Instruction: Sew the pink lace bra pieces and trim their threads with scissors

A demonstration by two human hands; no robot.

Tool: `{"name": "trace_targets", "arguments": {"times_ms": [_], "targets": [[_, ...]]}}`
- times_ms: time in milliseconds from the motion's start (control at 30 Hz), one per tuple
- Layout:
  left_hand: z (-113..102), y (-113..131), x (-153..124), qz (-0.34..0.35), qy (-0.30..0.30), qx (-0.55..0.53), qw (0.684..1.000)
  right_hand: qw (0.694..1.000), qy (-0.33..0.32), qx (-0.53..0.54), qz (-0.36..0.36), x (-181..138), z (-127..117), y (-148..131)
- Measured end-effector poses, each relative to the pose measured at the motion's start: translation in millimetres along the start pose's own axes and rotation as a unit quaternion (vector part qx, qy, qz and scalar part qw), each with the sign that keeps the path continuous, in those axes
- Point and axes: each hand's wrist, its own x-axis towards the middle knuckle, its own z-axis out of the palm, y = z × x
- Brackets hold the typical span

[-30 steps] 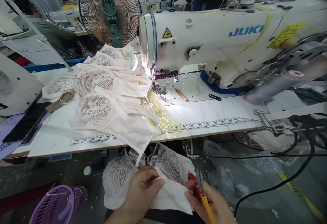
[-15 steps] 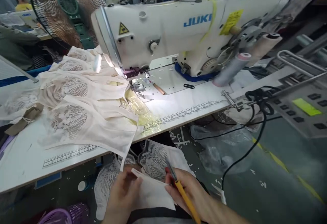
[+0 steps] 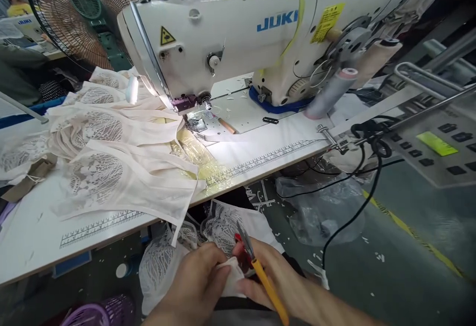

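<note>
Low in the view, my left hand [image 3: 193, 286] is closed round a cream fabric and lace piece [image 3: 165, 261] that lies in my lap. My right hand [image 3: 286, 286] touches it from the right and grips thread snips [image 3: 256, 266] with a yellow and red handle, blades pointing up and away. The fabric's edge is bunched between both hands, close to the blades. More cream lace pieces [image 3: 111, 167] are piled on the sewing table [image 3: 278, 150] to the left of the needle.
A white JUKI sewing machine [image 3: 238, 38] fills the top, its lamp lighting the needle plate. A fan [image 3: 82, 14] stands at the back left, a control panel [image 3: 439, 150] at the right. Black cables [image 3: 357, 207] and a plastic bag [image 3: 323, 212] hang under the table. A purple basket [image 3: 100, 313] sits bottom left.
The view has swung to the right. My hands have drawn together, and the flat fabric edge is now bunched between them beside the snips.
</note>
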Motion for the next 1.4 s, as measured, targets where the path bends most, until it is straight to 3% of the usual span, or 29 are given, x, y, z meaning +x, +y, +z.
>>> {"name": "trace_targets", "arguments": {"times_ms": [100, 200, 367, 500, 633, 933, 1167, 1400], "targets": [[-3, 4, -2, -0.113, -0.009, -0.088, 0.990, 0.999, 0.004, 0.033, 0.011, -2, 5, 8], [-7, 8, 0, -0.154, 0.000, -0.124, 0.980, 1.000, 0.002, 0.029, 0.008, 0, 11, 13], [-20, 14, 2, -0.151, 0.009, -0.180, 0.972, 0.997, 0.062, 0.012, -0.040, 5, 15, 12], [-27, 16, 1, -0.103, -0.011, -0.261, 0.960, 0.997, 0.022, 0.029, -0.064, 4, 5, 5], [-19, 12, 4, -0.035, 0.047, -0.238, 0.970, 0.998, 0.018, -0.036, -0.049, 5, -5, -7], [0, 17, 8, -0.127, 0.065, -0.335, 0.931, 0.999, 0.041, 0.002, 0.003, 15, -11, -14], [1, 16, 7, -0.180, 0.049, -0.425, 0.886, 1.000, 0.003, -0.005, 0.016, 23, -14, -37], [0, 21, 6, -0.214, 0.030, -0.498, 0.840, 0.981, -0.130, -0.134, -0.048, 8, -48, -24]]}}
